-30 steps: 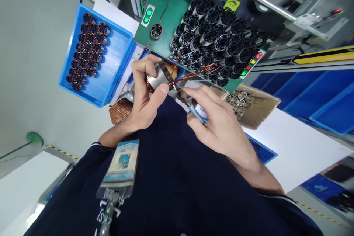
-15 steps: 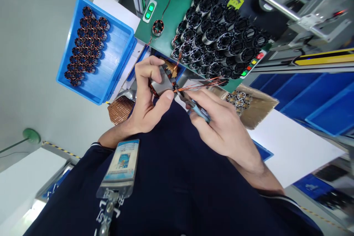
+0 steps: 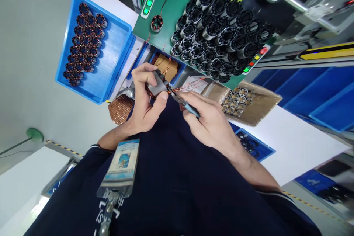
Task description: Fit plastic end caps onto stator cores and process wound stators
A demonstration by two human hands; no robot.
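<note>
My left hand (image 3: 145, 99) is closed round a small metal motor stator (image 3: 156, 87) with copper windings, thumb and fingers pinching it close to my chest. Thin copper wire leads (image 3: 190, 85) stick out of it to the right. My right hand (image 3: 210, 123) grips blue-handled cutters (image 3: 184, 104), whose jaws touch the leads right at the stator.
A blue tray (image 3: 116, 55) with several wound stators sits at the left. A green plate (image 3: 163, 3) carries many black stators and one lone stator (image 3: 156, 23). A cardboard sheet (image 3: 262, 107) holds more parts. Blue bins (image 3: 318, 96) stand at the right. A badge (image 3: 121, 166) hangs on my chest.
Both hands shifted slightly left and closer together. The cutter jaws moved in along the copper leads to the stator. The stator turned a little in my left hand.
</note>
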